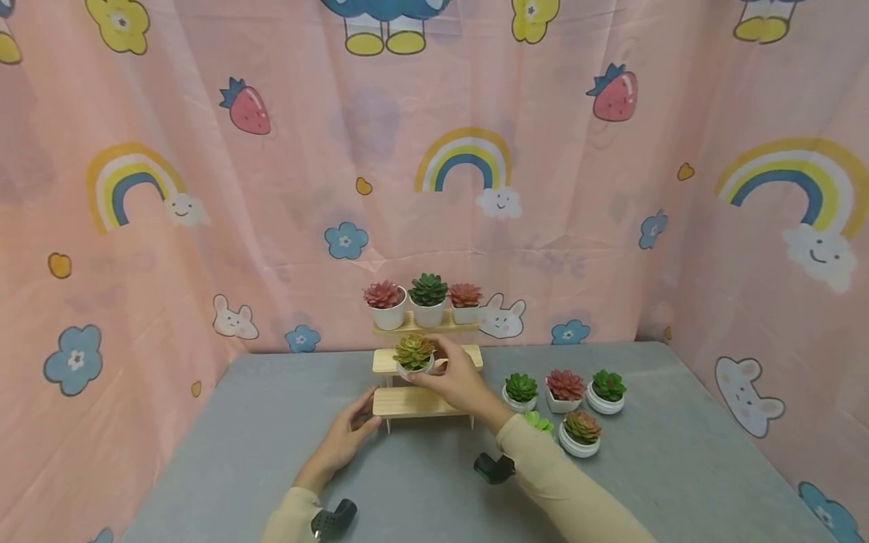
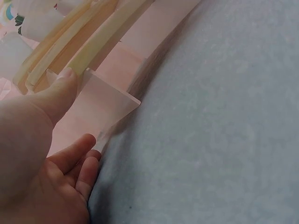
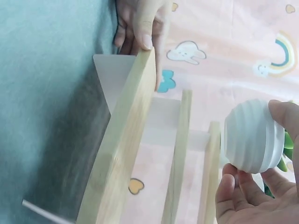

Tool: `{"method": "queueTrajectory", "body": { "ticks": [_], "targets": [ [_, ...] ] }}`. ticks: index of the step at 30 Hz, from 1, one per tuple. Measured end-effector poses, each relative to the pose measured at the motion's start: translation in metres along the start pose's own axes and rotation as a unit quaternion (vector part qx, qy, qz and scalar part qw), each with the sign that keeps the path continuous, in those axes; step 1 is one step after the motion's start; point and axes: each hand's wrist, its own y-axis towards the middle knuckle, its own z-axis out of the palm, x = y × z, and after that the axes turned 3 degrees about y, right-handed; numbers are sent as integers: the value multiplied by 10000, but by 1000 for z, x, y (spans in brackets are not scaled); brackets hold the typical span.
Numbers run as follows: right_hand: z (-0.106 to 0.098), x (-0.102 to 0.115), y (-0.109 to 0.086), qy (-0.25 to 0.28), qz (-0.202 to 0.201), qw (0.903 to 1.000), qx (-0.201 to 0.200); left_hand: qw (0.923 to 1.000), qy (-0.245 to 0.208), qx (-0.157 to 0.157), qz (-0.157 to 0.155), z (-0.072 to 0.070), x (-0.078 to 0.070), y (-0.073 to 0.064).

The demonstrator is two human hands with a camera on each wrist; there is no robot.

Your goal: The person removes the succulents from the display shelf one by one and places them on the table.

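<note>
A three-step wooden stand [image 1: 417,404] with pale see-through side panels stands near the back of the grey table. At its left end, my left hand [image 1: 342,436] holds the lowest step, the thumb on the board's edge and the fingers by the side panel [image 2: 105,100]. My right hand [image 1: 462,383] grips a yellow-green potted succulent [image 1: 414,352] over the middle step, thumb and fingers around its ribbed white pot [image 3: 250,135]. Whether the pot touches that step is hard to tell. On the top step sit a pink succulent [image 1: 384,296], a dark green one [image 1: 428,290] and a reddish one [image 1: 465,296].
Right of the stand are several potted succulents: green [image 1: 521,388], red [image 1: 565,385], another green [image 1: 607,386], and a brownish one [image 1: 581,428]. A bright green one [image 1: 538,421] is partly behind the right sleeve. A pink patterned curtain [image 1: 292,196] surrounds the table [image 1: 271,407].
</note>
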Motion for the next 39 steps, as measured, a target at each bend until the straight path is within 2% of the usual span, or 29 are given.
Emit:
{"method": "queueTrajectory", "body": {
  "ticks": [13,19,26,31,39],
  "targets": [
    [-14,-8,-16,96,-96,9995,289,10000,95,-1,-9,-1,0,1],
    [-25,-5,-25,-135,90,9997,171,9996,265,82,-62,0,1,0],
    [-47,-11,-41,-519,18,9986,93,9995,287,49,-95,0,1,1],
    [-67,-21,-54,-577,-82,9983,33,9996,270,65,-53,0,1,2],
    [-97,-25,-78,-738,157,9969,-217,9999,109,20,-98,0,1,0]
  ]
}}
